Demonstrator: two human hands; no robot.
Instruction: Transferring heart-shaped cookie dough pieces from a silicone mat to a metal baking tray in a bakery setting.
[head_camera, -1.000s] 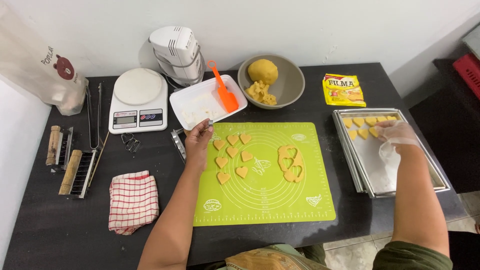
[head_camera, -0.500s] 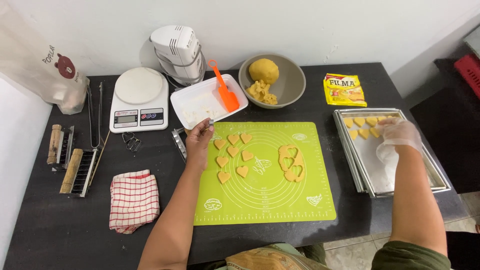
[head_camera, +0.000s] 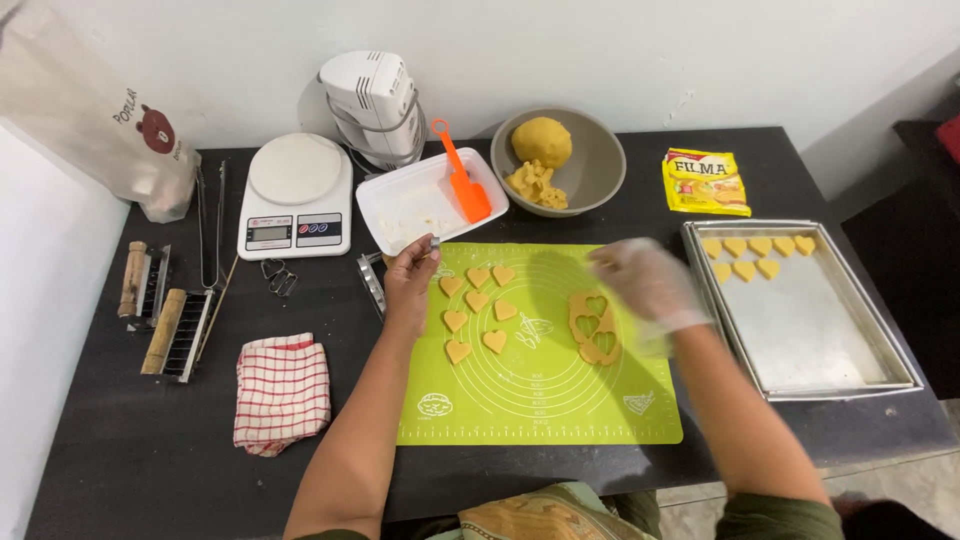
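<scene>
Seven heart-shaped dough cutouts (head_camera: 477, 308) lie on the left half of the green silicone mat (head_camera: 540, 400), loosely grouped in rows, none touching. Just right of them, a scrap of rolled dough (head_camera: 594, 327) with heart-shaped holes punched through it sits near the mat's centre.

Left hand (head_camera: 410, 285): bare, resting at the mat's upper left corner, just beside the cutouts. Thumb and forefinger pinch a small metal cutter (head_camera: 435, 243); other fingers curled under.

Right hand (head_camera: 645, 283): in a thin clear glove, hovering over the mat just above and right of the dough scrap. Motion-blurred. Fingers look loosely spread, nothing visibly held; cannot tell more.

Right of the mat, a metal baking tray (head_camera: 810, 340) holds eight more hearts in two rows at its far end, the rest of its floor bare.

Behind the mat: a white rectangular dish (head_camera: 410, 205) with an orange spatula (head_camera: 462, 180) propped in it; a grey bowl (head_camera: 600, 165) holding a dough ball and loose bits; a yellow packet (head_camera: 706, 182); a white hand mixer (head_camera: 372, 100); a white kitchen scale (head_camera: 296, 195).

Left side of the black table (head_camera: 120, 460): red-checked cloth (head_camera: 281, 390), two wooden-handled tools (head_camera: 160, 310), metal tongs (head_camera: 210, 225), spare wire cutters (head_camera: 277, 275).
</scene>
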